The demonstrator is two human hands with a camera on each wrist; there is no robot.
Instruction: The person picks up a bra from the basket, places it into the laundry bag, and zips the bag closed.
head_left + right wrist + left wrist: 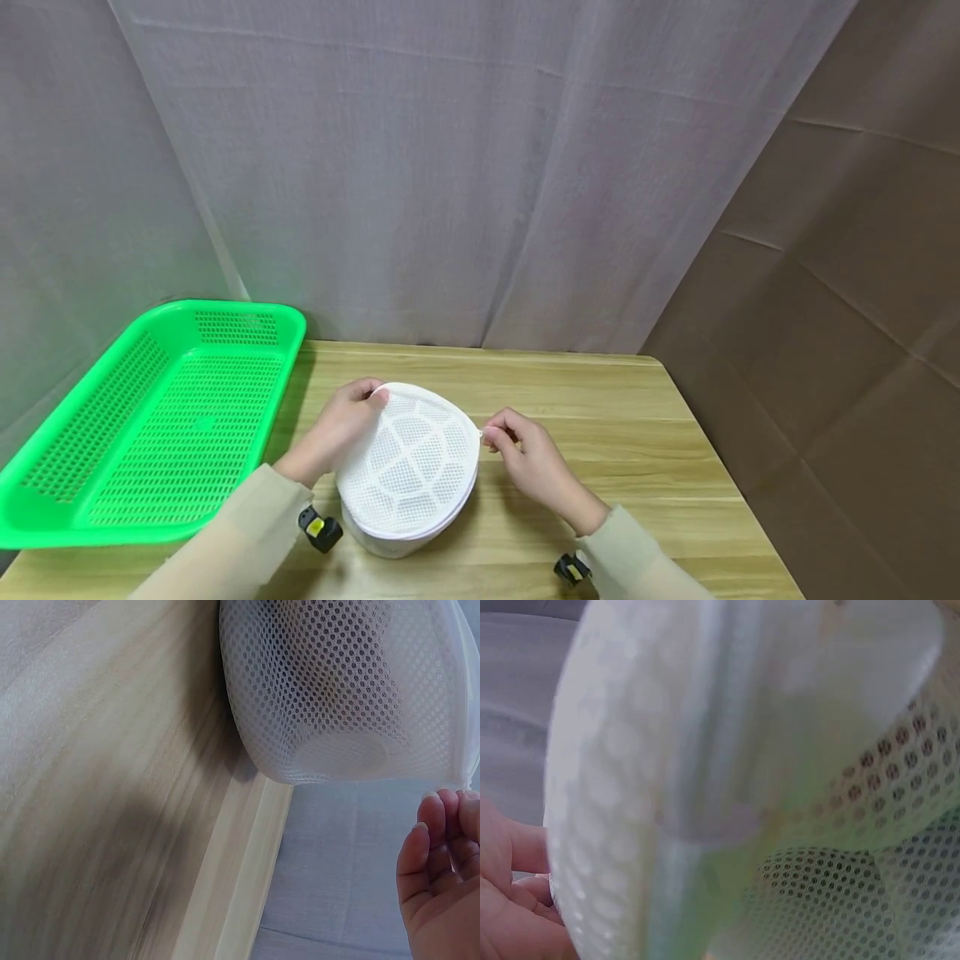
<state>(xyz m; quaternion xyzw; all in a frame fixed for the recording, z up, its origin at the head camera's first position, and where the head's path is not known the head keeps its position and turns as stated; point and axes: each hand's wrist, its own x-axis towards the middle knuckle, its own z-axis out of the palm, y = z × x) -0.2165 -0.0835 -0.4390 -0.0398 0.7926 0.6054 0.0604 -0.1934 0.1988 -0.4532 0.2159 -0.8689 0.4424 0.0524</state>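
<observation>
A white mesh laundry bag (408,467), rounded with a paneled top and a rim around it, stands near the front of the wooden table. My left hand (343,429) grips its upper left edge, thumb on top of the mesh. At the bag's right side, my right hand (528,458) pinches a small white tab on the rim, probably the zipper pull. In the right wrist view the fingertips of the right hand (442,870) meet the corner of the mesh bag (315,690). The left wrist view shows the mesh bag (840,885) very close and blurred, with a seam down its side.
A large green plastic basket (258,433) with perforated walls and floor stands left of the bag, close to the left forearm. The wooden table (600,392) reaches back to a grey curtain (420,167). Brown sheeting (847,333) bounds the right side.
</observation>
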